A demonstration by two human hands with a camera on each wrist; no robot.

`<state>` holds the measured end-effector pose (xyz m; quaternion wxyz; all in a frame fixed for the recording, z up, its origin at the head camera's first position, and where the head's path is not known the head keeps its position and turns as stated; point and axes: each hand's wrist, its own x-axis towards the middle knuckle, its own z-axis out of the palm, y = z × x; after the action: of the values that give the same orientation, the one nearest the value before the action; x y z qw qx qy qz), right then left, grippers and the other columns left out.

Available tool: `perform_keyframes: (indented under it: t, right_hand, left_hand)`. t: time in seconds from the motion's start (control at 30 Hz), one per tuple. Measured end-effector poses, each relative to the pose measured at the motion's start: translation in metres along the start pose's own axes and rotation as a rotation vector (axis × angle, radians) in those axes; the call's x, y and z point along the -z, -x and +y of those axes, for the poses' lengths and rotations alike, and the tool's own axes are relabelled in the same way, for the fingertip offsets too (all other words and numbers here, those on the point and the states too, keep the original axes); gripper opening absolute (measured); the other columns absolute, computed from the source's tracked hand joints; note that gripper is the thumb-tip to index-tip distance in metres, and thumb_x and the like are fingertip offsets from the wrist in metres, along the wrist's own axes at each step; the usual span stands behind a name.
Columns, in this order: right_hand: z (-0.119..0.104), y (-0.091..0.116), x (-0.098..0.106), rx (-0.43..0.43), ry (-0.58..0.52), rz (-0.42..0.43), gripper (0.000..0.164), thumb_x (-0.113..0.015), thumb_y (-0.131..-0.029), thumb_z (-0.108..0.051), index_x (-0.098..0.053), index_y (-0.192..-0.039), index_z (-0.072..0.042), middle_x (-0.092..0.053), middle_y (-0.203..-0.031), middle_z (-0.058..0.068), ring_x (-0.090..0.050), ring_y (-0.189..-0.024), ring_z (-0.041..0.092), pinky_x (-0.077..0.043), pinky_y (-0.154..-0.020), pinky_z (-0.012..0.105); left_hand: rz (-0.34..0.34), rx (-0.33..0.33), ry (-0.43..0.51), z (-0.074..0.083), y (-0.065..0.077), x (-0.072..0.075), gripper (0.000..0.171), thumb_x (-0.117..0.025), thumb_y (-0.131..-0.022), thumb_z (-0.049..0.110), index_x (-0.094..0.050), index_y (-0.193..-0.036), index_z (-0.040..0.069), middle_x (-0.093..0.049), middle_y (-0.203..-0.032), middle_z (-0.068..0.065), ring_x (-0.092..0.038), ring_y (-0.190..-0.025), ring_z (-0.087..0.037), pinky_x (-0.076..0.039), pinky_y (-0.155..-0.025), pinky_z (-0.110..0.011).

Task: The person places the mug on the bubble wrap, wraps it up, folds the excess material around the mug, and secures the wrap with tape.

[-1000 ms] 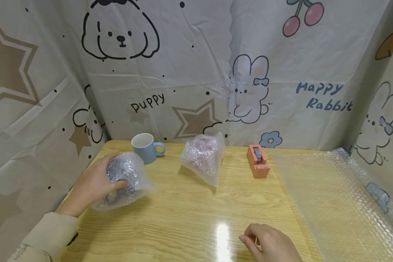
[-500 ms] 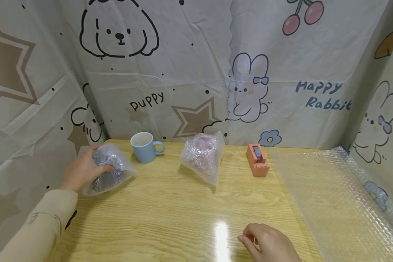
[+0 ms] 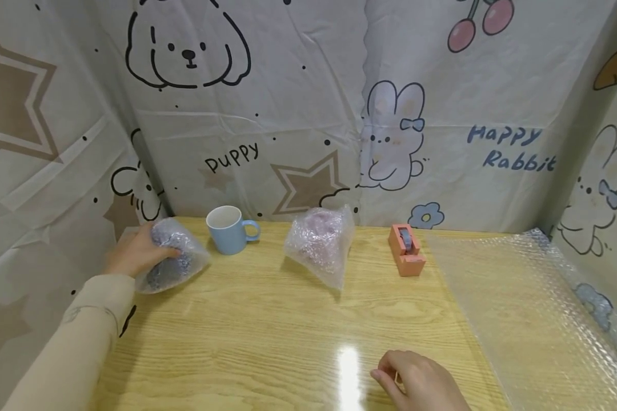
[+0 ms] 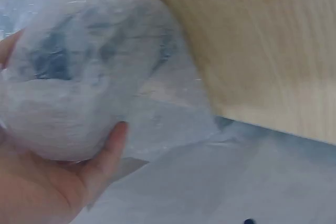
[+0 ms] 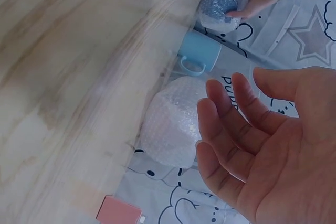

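At the table's left edge my left hand (image 3: 136, 249) grips a bubble-wrapped bundle (image 3: 177, 260), thumb on its near side. Something dark blue shows through the wrap; its shape is blurred by the plastic. In the left wrist view the bundle (image 4: 100, 72) fills the palm, with a loose flap of wrap hanging off one side. Just right of it stands a light blue mug (image 3: 229, 231), white inside, handle to the right. My right hand (image 3: 420, 377) hovers at the near side of the table, fingers loosely curled and holding nothing.
A second wrapped bundle (image 3: 319, 245), pinkish inside, sits at the back middle. An orange tape dispenser (image 3: 407, 251) stands right of it. A sheet of bubble wrap (image 3: 524, 319) covers the table's right side. Printed cloth (image 3: 298, 114) hangs behind and at both sides.
My left hand has carried the dark blue wrapped bundle left and back, away from the front of the mug to the table's left edge. My right hand stays almost still.
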<state>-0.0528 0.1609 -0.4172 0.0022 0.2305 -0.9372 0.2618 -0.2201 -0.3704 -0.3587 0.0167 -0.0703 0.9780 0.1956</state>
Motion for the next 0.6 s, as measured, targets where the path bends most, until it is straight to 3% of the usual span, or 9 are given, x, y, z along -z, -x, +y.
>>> perform_keyframes:
  t: [0.1,0.23,0.43,0.6]
  right_hand:
    - [0.0,0.001,-0.001,0.016,-0.01,-0.006,0.016,-0.068,-0.094,-0.032,-0.066,-0.085,-0.019,-0.056,-0.073,-0.019,-0.045,-0.06,-0.005,-0.043,-0.052,0.018]
    - [0.001,0.0,-0.003,0.022,-0.019,-0.016,0.017,-0.068,-0.094,-0.032,-0.066,-0.085,-0.018,-0.057,-0.073,-0.019,-0.045,-0.06,-0.005,-0.043,-0.052,0.018]
    - [0.001,-0.002,-0.005,0.028,-0.023,-0.016,0.017,-0.068,-0.094,-0.032,-0.067,-0.085,-0.018,-0.056,-0.072,-0.019,-0.044,-0.059,-0.005,-0.043,-0.052,0.018]
    - [-0.001,-0.004,-0.001,0.04,-0.01,-0.008,0.016,-0.069,-0.094,-0.03,-0.066,-0.084,-0.018,-0.057,-0.072,-0.019,-0.043,-0.059,-0.006,-0.044,-0.053,0.018]
  left_hand:
    - [-0.051,-0.016,-0.007,0.005,0.001,0.003,0.116,-0.069,-0.084,0.056,-0.003,-0.153,-0.01,-0.019,-0.145,-0.047,-0.022,-0.129,-0.064,-0.025,-0.101,-0.076]
    - [-0.072,-0.04,-0.014,0.009,0.003,0.011,0.119,-0.068,-0.085,0.058,0.002,-0.152,-0.011,-0.008,-0.147,-0.048,-0.011,-0.133,-0.066,-0.019,-0.102,-0.077]
    - [-0.017,-0.113,-0.048,0.01,0.0,0.017,0.102,-0.052,-0.093,0.063,-0.01,-0.154,-0.007,-0.015,-0.15,-0.043,-0.016,-0.134,-0.062,-0.019,-0.103,-0.076]
    - [0.014,-0.131,-0.058,0.008,0.002,0.018,0.089,-0.044,-0.097,0.063,-0.021,-0.155,-0.001,-0.024,-0.15,-0.039,-0.023,-0.133,-0.06,-0.022,-0.101,-0.077]
